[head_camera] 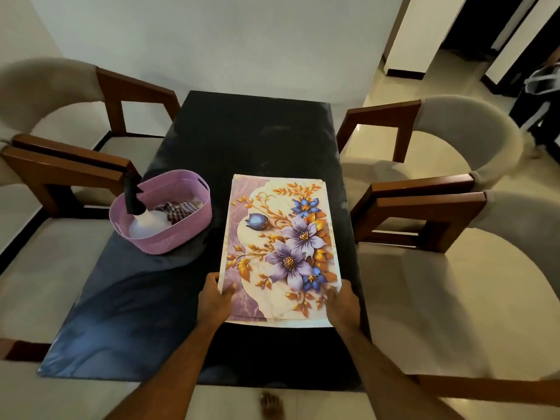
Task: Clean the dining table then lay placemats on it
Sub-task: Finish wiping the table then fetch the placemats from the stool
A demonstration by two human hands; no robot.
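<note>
Stack of floral placemats [278,247] lying right of centre on the dark counter [218,137], its near corners pinched by the left hand [213,301] and right hand [344,304]; best peeled singly, edges squared to the counter, clear of the basket [163,213].

Looked like a home dining room: dark dining table [194,140] under the hands, cushioned wooden-armed chairs [448,183] on both sides, plain white wall beyond, glossy tiled floor [375,86] and a doorway off far right.
</note>
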